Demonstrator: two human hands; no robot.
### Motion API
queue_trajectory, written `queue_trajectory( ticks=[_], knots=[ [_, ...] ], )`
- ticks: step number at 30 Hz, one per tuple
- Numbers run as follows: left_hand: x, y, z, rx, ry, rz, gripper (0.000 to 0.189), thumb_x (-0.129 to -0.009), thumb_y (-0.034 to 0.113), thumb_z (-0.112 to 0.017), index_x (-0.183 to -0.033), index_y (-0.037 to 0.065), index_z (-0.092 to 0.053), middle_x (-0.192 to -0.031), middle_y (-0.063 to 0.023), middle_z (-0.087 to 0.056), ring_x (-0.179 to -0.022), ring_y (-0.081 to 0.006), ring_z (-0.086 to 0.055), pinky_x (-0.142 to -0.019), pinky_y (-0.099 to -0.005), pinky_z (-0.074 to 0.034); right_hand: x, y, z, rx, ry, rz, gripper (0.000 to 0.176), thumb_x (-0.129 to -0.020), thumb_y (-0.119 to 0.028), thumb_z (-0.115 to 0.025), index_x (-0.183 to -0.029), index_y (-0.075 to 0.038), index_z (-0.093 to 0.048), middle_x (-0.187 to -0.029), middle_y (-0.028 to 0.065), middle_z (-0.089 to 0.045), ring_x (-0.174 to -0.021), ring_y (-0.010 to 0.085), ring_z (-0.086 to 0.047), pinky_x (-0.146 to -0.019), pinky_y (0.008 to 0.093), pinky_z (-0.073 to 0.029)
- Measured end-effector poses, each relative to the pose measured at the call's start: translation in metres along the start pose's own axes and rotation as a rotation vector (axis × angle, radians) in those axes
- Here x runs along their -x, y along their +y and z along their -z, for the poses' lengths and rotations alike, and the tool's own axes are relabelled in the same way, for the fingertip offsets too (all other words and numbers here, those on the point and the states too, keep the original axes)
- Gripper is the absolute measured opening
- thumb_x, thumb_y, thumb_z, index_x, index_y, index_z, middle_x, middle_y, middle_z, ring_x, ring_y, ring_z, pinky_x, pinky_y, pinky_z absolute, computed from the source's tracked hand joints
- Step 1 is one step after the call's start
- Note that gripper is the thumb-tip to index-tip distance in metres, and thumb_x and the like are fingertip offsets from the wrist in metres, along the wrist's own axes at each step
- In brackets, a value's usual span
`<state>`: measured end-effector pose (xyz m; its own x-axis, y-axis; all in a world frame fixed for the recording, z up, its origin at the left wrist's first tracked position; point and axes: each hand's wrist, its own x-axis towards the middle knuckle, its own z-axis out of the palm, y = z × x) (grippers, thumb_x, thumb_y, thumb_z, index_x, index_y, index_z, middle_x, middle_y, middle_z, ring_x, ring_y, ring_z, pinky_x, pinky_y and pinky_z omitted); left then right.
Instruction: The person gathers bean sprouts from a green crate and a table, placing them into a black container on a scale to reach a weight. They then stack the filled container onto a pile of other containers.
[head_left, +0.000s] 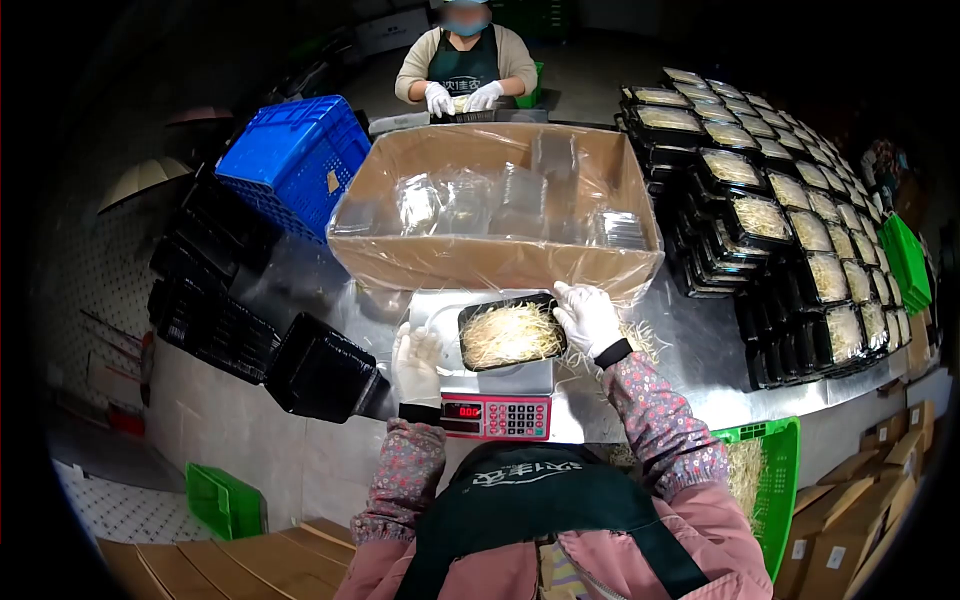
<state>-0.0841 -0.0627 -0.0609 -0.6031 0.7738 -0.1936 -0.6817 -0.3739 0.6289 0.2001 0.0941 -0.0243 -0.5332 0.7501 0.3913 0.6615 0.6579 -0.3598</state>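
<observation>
I have one black tray of pale sprouts mid-view, over one scale reading 0.00. My right hand has its fingers at the tray's three-o'clock end; I can't tell if they grip. My left hand, at nine o'clock, is open, fingers extended. At twelve, one cardboard box holds clear plastic pieces; one blue crate sits at eleven. Sprout-filled packs, too many to count, are stacked at two.

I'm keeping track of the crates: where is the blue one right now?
In the head view, the blue crate is on the person's left, just beside the large cardboard box.
</observation>
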Motion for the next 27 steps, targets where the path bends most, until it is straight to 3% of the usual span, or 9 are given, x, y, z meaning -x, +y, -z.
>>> queue_trajectory(
  ticks=[2,5,9,12,15,21,24,25,27],
  knots=[
    [0.001,0.000,0.002,0.004,0.012,-0.003,0.031,-0.101,0.022,-0.049,-0.131,0.011,-0.052,-0.106,-0.0053,-0.065,-0.095,-0.0211,-0.064,-0.088,-0.0396,-0.055,-0.012,-0.003,0.003,0.053,0.015,-0.002,0.031,-0.083,-0.024,-0.066,-0.109,-0.008,-0.067,-0.091,0.0111,-0.067,-0.089,0.0310,-0.061,-0.080,0.0422,-0.048],
    [0.004,0.006,0.002,0.012,0.028,-0.006,0.032,-0.101,0.023,-0.049,-0.131,0.012,-0.052,-0.106,-0.0057,-0.065,-0.095,-0.0211,-0.064,-0.088,-0.0398,-0.054,-0.021,0.003,-0.014,0.129,0.078,0.095,0.010,-0.078,-0.021,-0.070,-0.076,-0.012,-0.072,-0.074,0.0074,-0.065,-0.077,0.0280,-0.062,-0.073,0.0413,-0.050],
    [0.013,0.032,0.005,0.041,0.072,-0.064,0.029,-0.101,0.023,-0.048,-0.129,0.014,-0.053,-0.105,-0.0047,-0.065,-0.094,-0.0201,-0.064,-0.089,-0.0396,-0.052,-0.036,-0.001,0.013,0.090,0.160,0.032,0.013,-0.080,-0.022,-0.068,-0.074,-0.011,-0.068,-0.072,0.0086,-0.064,-0.076,0.0289,-0.062,-0.073,0.0427,-0.048],
    [0.015,0.041,0.014,0.050,0.130,-0.070,0.028,-0.101,0.024,-0.049,-0.128,0.017,-0.054,-0.106,-0.0014,-0.065,-0.097,-0.0181,-0.063,-0.092,-0.0399,-0.050,-0.044,-0.002,0.034,-0.057,0.171,0.043,0.014,-0.079,-0.025,-0.071,-0.081,-0.011,-0.068,-0.081,0.0082,-0.065,-0.083,0.0280,-0.062,-0.072,0.0414,-0.048],
    [0.011,0.035,0.028,0.155,0.050,-0.024,0.028,-0.101,0.025,-0.050,-0.128,0.018,-0.056,-0.110,-0.0003,-0.066,-0.099,-0.0176,-0.063,-0.093,-0.0400,-0.050,-0.038,-0.005,0.009,0.129,-0.046,0.074,0.022,-0.075,-0.027,-0.074,-0.090,-0.011,-0.069,-0.086,0.0097,-0.065,-0.088,0.0296,-0.062,-0.076,0.0428,-0.051],
    [0.018,0.046,0.034,0.108,0.115,-0.079,0.028,-0.100,0.024,-0.052,-0.126,0.016,-0.056,-0.110,-0.0010,-0.065,-0.098,-0.0186,-0.063,-0.092,-0.0382,-0.051,-0.034,-0.002,0.007,0.038,-0.013,-0.012,0.010,-0.078,-0.020,-0.065,-0.079,-0.011,-0.069,-0.078,0.0114,-0.065,-0.083,0.0302,-0.063,-0.075,0.0432,-0.051],
    [0.019,0.048,0.034,0.087,0.174,-0.099,0.028,-0.099,0.025,-0.052,-0.126,0.015,-0.056,-0.111,-0.0017,-0.063,-0.099,-0.0189,-0.062,-0.092,-0.0380,-0.051,-0.041,-0.021,0.052,-0.274,0.143,-0.144,0.015,-0.082,-0.023,-0.070,-0.080,-0.008,-0.070,-0.081,0.0109,-0.067,-0.082,0.0264,-0.065,-0.075,0.0385,-0.051],
    [0.019,0.047,0.034,0.090,0.177,-0.099,0.028,-0.099,0.025,-0.053,-0.126,0.015,-0.056,-0.111,-0.0017,-0.063,-0.099,-0.0187,-0.062,-0.092,-0.0379,-0.051,-0.041,-0.017,0.047,-0.572,0.101,-0.265,0.017,-0.084,-0.023,-0.072,-0.084,-0.006,-0.071,-0.083,0.0096,-0.068,-0.081,0.0220,-0.065,-0.074,0.0339,-0.051],
    [0.019,0.045,0.032,0.101,0.156,-0.090,0.029,-0.099,0.025,-0.053,-0.126,0.015,-0.056,-0.112,-0.0017,-0.063,-0.099,-0.0183,-0.061,-0.092,-0.0377,-0.050,-0.037,-0.025,0.036,-0.773,0.097,-0.219,0.018,-0.084,-0.023,-0.072,-0.085,-0.005,-0.071,-0.084,0.0090,-0.068,-0.081,0.0206,-0.065,-0.074,0.0325,-0.051]
  ],
)
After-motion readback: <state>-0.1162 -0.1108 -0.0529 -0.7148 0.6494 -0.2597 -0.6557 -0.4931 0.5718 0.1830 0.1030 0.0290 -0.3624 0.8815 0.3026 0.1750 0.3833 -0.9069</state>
